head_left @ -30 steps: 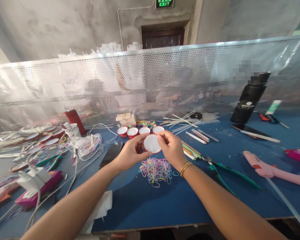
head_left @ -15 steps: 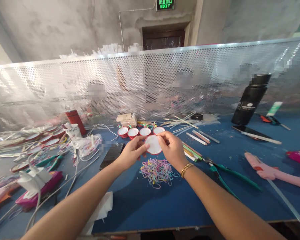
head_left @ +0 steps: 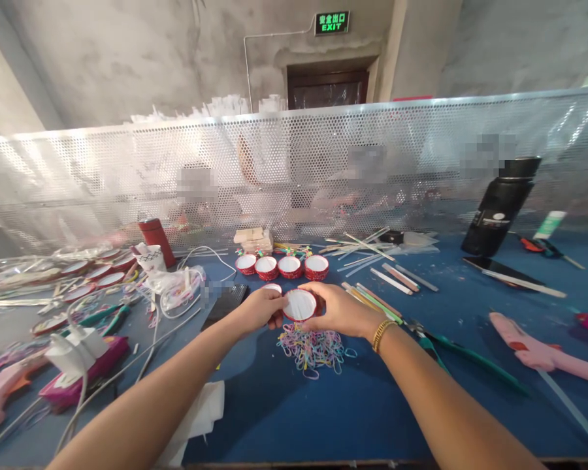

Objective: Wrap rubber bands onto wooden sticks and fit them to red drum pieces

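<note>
My right hand (head_left: 340,310) grips a small round drum-like piece (head_left: 300,305) with a white face and red rim, thumb below and fingers above. My left hand (head_left: 262,310) is closed at its left side, where a second red-rimmed white piece (head_left: 273,288) shows partly behind the fingers. How far the left fingertips also touch the front piece I cannot tell. Just below both hands lies a heap of pastel rubber bands (head_left: 313,349) on the blue tabletop (head_left: 294,418). Beyond them stand several more red-sided, white-faced pieces (head_left: 290,266) in a row.
Pliers (head_left: 470,359) and a pink glue gun (head_left: 534,346) lie to the right, with a black bottle (head_left: 502,209) behind. Sticks (head_left: 392,281) lie beyond my right hand. Cables, a white plug (head_left: 76,349) and a red flask (head_left: 157,241) crowd the left. A perforated metal screen (head_left: 294,170) borders the back.
Both hands have come slightly lower in view. The single white face between my fingers now appears as two pieces, one at each hand. The camera view has tilted up a little.
</note>
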Available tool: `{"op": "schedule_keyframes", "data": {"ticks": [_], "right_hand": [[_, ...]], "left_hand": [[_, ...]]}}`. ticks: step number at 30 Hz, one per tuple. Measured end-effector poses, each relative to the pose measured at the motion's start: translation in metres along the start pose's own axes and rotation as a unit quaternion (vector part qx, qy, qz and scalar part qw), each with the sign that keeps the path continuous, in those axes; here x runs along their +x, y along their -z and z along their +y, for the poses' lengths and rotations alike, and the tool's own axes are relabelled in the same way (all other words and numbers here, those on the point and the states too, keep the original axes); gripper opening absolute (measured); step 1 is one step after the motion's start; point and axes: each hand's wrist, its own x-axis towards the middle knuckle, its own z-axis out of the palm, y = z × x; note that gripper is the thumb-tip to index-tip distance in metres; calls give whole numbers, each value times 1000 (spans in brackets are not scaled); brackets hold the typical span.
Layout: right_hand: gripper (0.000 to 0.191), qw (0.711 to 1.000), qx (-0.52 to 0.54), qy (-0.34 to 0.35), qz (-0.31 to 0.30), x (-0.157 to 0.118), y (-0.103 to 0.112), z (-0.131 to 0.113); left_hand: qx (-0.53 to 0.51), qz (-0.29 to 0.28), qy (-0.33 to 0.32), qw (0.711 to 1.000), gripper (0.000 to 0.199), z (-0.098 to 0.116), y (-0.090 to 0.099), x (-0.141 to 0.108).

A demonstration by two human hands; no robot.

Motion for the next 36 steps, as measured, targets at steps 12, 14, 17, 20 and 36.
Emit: {"op": "schedule_keyframes", "data": {"ticks": [12,14,17,20,36], "right_hand": [[71,962,-30,-10,270,9,6,28],[72,960,-40,-14,278,10,6,31],[71,954,-37,-19,298,10,6,33],[71,949,-21,-25,314,10,6,35],[66,949,-54,-55,305,6,-5,33]], "left_hand": [[-171,203,-158,951,43,9,14,10],[-165,207,-184,947,44,10,11,7],[-93,214,-236,943,43,11,8,-1],[88,132,-283,946,39,15,3,-14],[307,121,-216,919,25,27,31,-12]]}}
